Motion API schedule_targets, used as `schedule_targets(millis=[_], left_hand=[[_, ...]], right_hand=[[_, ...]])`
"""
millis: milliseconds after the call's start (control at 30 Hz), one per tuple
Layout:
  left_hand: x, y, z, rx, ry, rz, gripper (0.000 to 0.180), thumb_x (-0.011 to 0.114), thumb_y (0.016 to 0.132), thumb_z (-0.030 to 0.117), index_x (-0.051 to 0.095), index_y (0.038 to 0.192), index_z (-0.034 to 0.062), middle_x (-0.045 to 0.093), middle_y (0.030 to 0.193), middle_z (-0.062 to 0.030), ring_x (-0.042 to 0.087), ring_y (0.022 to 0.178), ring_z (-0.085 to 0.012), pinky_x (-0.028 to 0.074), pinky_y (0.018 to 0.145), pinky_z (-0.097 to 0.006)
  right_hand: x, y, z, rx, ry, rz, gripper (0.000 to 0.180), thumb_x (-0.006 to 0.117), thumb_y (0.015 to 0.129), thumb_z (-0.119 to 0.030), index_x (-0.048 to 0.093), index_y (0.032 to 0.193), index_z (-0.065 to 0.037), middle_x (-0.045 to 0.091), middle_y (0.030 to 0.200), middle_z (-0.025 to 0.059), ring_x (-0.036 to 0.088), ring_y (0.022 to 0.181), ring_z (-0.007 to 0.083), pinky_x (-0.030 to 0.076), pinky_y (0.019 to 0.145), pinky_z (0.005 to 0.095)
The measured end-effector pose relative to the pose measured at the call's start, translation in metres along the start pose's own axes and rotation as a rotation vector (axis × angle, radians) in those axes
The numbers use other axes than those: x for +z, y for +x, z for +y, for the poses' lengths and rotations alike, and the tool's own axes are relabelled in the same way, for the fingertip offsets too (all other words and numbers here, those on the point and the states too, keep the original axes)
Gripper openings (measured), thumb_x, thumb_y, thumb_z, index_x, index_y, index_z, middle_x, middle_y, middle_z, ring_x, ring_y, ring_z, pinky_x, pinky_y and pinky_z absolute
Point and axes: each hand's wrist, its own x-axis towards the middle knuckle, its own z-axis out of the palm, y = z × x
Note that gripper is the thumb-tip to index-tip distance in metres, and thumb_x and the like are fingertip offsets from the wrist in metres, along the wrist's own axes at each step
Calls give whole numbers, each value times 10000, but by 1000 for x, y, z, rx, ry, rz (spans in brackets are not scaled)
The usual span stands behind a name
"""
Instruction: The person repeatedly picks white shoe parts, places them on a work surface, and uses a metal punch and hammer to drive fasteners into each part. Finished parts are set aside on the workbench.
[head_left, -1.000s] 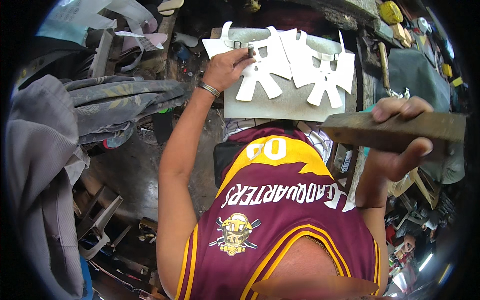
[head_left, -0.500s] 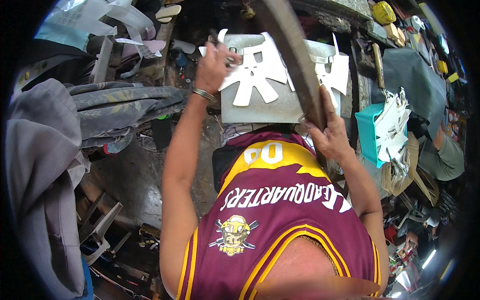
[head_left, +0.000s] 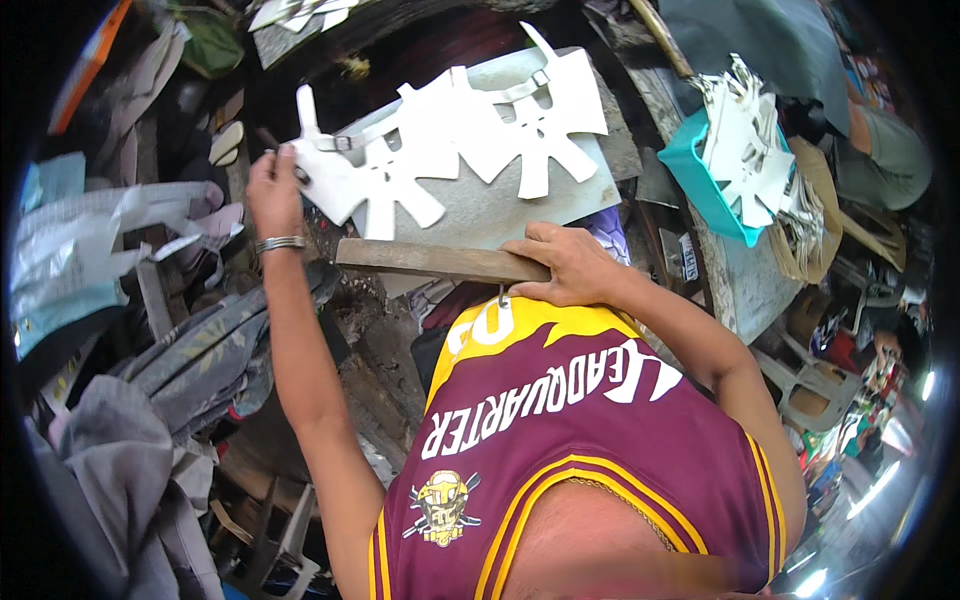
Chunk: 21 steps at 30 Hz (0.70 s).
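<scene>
So the left arm runs almost straight up to the upper left, bracelet (head_left: 280, 243) on the wrist. That left hand (head_left: 275, 190) has its fingers curled in by the edge of the left white cutout (head_left: 400, 185); there's something dark near the fingertips, but I can't tell if it's gripping anything. Right arm is bent at the elbow, and the right hand (head_left: 565, 265) is wrapped around the right end of a wooden bar (head_left: 440, 262), which lies nearly level mid-frame. The left cutout and the right white cutout (head_left: 565, 125) sit side by side on a pale grey board (head_left: 475, 222), upper middle, each with a buckle. Room's pretty packed: teal bin (head_left: 705, 195) stuffed with white pieces upper right, grey cloth (head_left: 130, 450) piled lower left.
</scene>
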Motion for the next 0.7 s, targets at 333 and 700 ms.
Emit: schedule_targets(millis=[333, 700], left_hand=[[14, -44, 226, 350, -781, -591, 253, 682, 1105, 173, 737, 1284, 3, 786, 1226, -89, 749, 1030, -148, 607, 902, -325], [116, -90, 129, -304, -609, -472, 265, 696, 1099, 283, 720, 1223, 50, 743, 1227, -52, 694, 1156, -168, 575, 968, -398]], right_hand=[[0, -19, 9, 67, 88, 135, 398, 756, 1003, -400, 799, 1242, -86, 769, 1141, 117, 734, 1009, 337, 594, 883, 429], [-78, -47, 14, -90, 380, -127, 420, 738, 1027, -324, 738, 1328, -31, 763, 1205, 167, 740, 1110, 309, 597, 947, 400]])
